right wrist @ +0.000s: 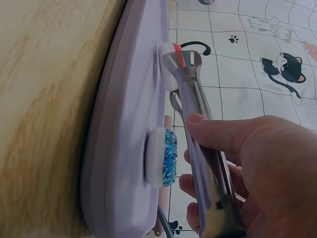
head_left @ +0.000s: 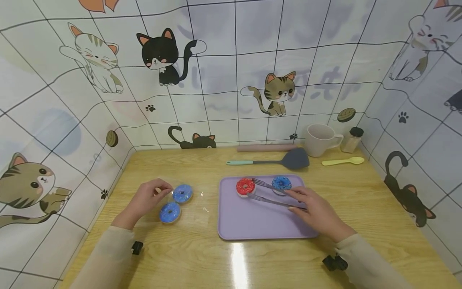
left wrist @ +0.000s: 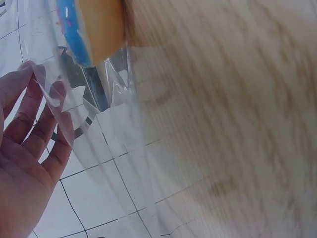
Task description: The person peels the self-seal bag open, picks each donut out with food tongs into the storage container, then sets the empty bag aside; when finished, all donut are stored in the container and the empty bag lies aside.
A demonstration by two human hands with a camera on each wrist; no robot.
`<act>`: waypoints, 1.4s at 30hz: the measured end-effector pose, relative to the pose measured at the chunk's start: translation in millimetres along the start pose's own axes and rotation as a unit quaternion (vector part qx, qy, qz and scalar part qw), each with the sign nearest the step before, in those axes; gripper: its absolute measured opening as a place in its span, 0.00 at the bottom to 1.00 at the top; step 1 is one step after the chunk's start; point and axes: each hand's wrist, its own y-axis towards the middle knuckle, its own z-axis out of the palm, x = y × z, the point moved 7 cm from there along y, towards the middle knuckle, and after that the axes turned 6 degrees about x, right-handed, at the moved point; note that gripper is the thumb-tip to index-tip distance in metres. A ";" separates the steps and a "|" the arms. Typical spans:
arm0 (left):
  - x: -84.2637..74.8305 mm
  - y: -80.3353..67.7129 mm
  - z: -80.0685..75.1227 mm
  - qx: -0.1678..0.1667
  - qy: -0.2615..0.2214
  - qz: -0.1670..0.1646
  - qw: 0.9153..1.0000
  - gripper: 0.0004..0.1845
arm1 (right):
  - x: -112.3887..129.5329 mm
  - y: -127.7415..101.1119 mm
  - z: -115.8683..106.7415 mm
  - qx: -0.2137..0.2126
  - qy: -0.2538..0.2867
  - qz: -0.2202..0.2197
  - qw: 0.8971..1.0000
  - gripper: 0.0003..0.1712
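On the purple tray (head_left: 252, 224): red doughnut (head_left: 246, 186) between the tips of metal tongs (head_left: 270, 193), squeezed by right hand (head_left: 315, 212); blue doughnut (head_left: 281, 183) just beside. Left of the tray, on the desk (head_left: 202, 257): left hand (head_left: 146, 199), fingertips pinching a clear wrapper (head_left: 169, 195) around two blue doughnuts (head_left: 176, 203).

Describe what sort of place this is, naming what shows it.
Probably a mock kitchen worktop: a wooden table walled by cat-print tile sheeting, with a spatula, mug and toy-like donuts on a purple tray.
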 end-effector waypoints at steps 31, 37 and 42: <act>-8.2 -1.2 -7.4 0.007 -0.024 0.068 0.997 0.02 | -2.9 1.0 3.5 0.018 -0.016 0.017 1.000 0.29; -5.8 -1.1 -8.7 0.007 -0.028 0.053 0.998 0.03 | -2.7 2.3 3.4 0.019 -0.019 0.018 0.999 0.29; -2.6 -0.5 -10.0 0.001 -0.028 0.041 0.999 0.04 | -1.5 2.9 2.5 0.025 -0.018 0.025 0.999 0.29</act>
